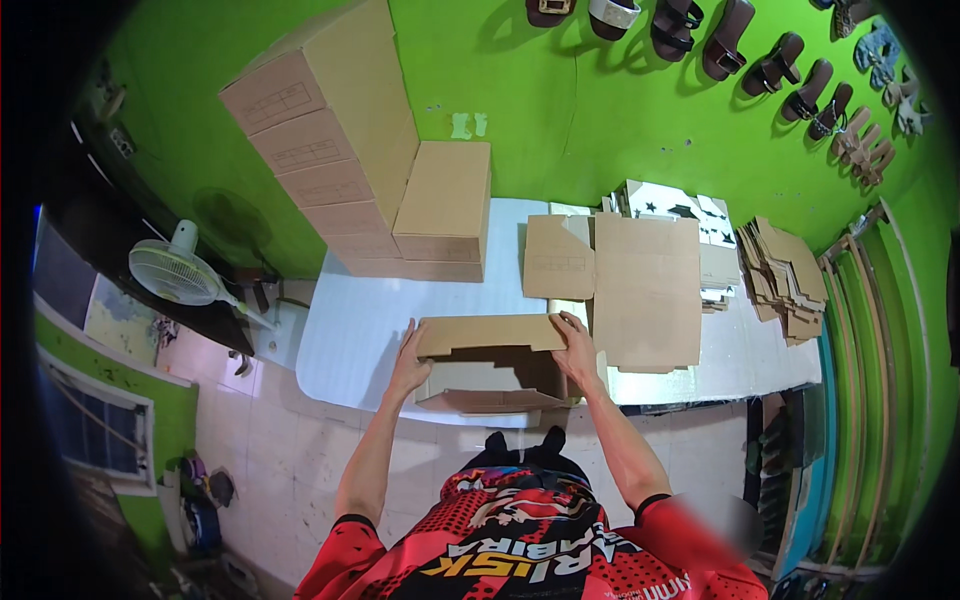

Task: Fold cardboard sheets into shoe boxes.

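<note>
A brown cardboard box [487,333], partly folded up, stands at the near edge of the white table [350,340]. Its top is open toward me and the inside is in shadow. My left hand [408,362] grips its left end near the far corner. At the opposite end, my right hand [574,350] has its fingers over the far right corner and its palm along the side. A loose near flap [490,400] hangs over the table edge.
Closed boxes [340,185] rise in a tall stack at the back left, with another box [445,190] beside them. Flat cardboard sheets [648,290] lie to the right, near folded pieces [785,275]. Sandals [728,40] hang on the green wall; a fan [180,270] stands left.
</note>
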The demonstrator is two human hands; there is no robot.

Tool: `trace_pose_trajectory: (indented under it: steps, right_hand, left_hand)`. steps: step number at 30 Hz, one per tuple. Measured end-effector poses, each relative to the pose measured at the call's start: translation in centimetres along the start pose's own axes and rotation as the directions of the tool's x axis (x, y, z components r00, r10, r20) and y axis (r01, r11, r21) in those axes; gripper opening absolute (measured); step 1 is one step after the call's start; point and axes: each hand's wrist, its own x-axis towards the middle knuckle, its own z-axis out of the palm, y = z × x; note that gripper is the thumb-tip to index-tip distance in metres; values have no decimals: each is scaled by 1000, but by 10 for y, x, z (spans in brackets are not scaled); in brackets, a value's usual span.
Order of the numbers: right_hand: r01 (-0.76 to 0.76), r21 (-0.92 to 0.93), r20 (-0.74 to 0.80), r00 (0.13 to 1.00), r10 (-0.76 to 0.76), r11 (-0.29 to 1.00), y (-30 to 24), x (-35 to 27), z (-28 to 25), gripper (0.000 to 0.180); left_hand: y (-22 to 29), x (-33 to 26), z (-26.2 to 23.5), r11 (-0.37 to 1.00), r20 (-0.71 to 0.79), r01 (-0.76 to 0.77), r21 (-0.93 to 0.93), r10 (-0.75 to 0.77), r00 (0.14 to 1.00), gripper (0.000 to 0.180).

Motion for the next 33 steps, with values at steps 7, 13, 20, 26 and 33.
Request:
trace_pose_trajectory:
  steps: [7, 13, 20, 26, 33]
  right_hand:
    - [-335, 182, -56, 935, 350, 925, -1, 25, -1, 54]
    - [-465, 159, -47, 878, 477, 871, -9, 48, 25, 85]
    - [296, -374, -22, 945, -328, 879, -32, 50, 56, 36]
    - [538, -379, 273, 842, -465, 753, -33, 49, 82, 39]
    - [444, -461, 180, 895, -409, 769, 8, 48, 16, 18]
  left_hand:
    - [15, 33, 20, 777, -115, 422, -467, -527, 842, 61]
    - [-16, 42, 25, 778, -89, 547, -309, -597, 797, 52]
    - [20, 50, 29, 926, -193, 123, 357, -55, 980, 48]
    - [34, 53, 21, 917, 193, -90, 390, 14, 981, 42]
    - [26, 53, 25, 950, 185, -30, 312, -29, 982, 39]
